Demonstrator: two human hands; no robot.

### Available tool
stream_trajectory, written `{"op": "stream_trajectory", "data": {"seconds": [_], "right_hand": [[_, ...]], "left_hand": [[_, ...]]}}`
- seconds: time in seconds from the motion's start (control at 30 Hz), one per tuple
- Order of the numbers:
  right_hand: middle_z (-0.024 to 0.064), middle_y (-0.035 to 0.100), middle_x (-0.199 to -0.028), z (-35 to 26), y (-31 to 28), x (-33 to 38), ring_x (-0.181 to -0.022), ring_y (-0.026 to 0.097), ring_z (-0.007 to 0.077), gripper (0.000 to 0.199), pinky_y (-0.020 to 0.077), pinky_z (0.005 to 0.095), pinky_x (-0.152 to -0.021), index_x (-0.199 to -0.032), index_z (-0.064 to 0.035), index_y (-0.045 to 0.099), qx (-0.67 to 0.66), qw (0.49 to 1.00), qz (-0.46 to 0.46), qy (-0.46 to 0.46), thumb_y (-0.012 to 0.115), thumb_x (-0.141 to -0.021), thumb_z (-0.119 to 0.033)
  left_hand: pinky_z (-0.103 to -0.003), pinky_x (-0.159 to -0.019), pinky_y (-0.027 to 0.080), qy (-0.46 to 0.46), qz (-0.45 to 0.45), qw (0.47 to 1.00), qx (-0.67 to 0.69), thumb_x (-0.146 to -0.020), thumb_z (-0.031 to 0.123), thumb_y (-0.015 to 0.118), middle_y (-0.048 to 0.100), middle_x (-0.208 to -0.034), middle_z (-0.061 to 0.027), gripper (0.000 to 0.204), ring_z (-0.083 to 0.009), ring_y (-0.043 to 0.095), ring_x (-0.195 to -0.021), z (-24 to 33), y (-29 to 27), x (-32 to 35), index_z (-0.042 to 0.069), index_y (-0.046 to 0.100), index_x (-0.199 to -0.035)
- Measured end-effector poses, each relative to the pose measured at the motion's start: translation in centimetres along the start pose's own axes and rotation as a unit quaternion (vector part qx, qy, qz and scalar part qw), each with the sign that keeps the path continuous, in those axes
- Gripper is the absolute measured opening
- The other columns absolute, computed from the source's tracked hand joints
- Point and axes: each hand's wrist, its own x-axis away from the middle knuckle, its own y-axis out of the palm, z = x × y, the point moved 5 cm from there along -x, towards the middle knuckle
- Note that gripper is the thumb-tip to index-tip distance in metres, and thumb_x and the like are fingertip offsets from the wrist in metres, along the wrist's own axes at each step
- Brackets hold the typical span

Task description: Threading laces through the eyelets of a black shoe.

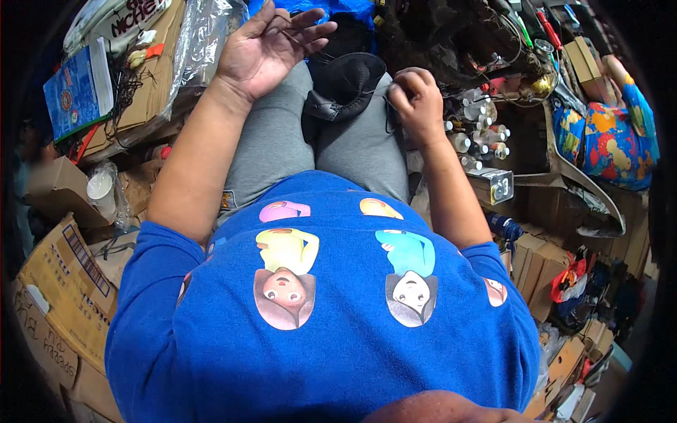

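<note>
Left hand (271, 46) open, thread (285, 28) across fingers; right hand (417, 102) pinching thread beside black shoe piece (345, 88) on lap.

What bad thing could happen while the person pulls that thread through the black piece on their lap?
The dark thread stretched from the left hand might tangle or snap if pulled hard. The black piece only rests on the knees, so it could slide off. The right hand pinches close to the stitching; whether it holds a needle is unclear, but fingers could get pricked.
</note>
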Motion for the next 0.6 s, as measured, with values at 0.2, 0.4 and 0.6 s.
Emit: {"op": "stream_trajectory", "data": {"seconds": [0.2, 0.4, 0.6], "right_hand": [[0.0078, 0.059, -0.091, 5.6, 1.3, -0.5, -0.091, 0.057, 0.0221, 0.032, 0.0474, 0.0346, -0.083, -0.099, 0.0001, 0.059, -0.465, 0.787, 0.199, 0.353, 0.05, -0.096, -0.03], [0.0008, 0.038, -0.056, 0.5, 0.4, 0.2, -0.053, 0.038, 0.0145, 0.047, 0.0397, 0.0344, -0.068, -0.062, -0.0122, 0.04, -0.809, 0.524, -0.104, 0.244, 0.037, -0.098, -0.042], [0.0066, 0.054, -0.075, 3.8, -1.5, 5.4, -0.066, 0.048, 0.0183, 0.033, 0.0427, 0.0398, -0.076, -0.079, -0.0091, 0.055, -0.688, 0.613, -0.059, 0.385, 0.053, -0.093, -0.038]], "left_hand": [[-0.04, -0.095, 0.04, -0.037, -0.067, 0.996, 0.052, -0.098, 0.035, 0.041, 0.06, -0.093, -0.0096, 0.04, -0.0278, 0.055, -0.103, -0.1, 1.3, -0.7, 0.011, 0.047, -0.066], [-0.03, -0.065, 0.038, -0.094, -0.005, 0.995, -0.031, -0.097, 0.032, 0.045, 0.033, -0.055, 0.0015, 0.041, -0.0119, 0.031, -0.049, 0.0, -1.0, -0.8, 0.015, 0.037, -0.061], [-0.035, -0.08, 0.047, -0.061, 0.167, 0.972, -0.154, -0.098, 0.032, 0.043, 0.057, -0.072, -0.0043, 0.036, -0.0146, 0.057, -0.063, 1.6, -6.3, 0.5, 0.011, 0.051, -0.07]]}}
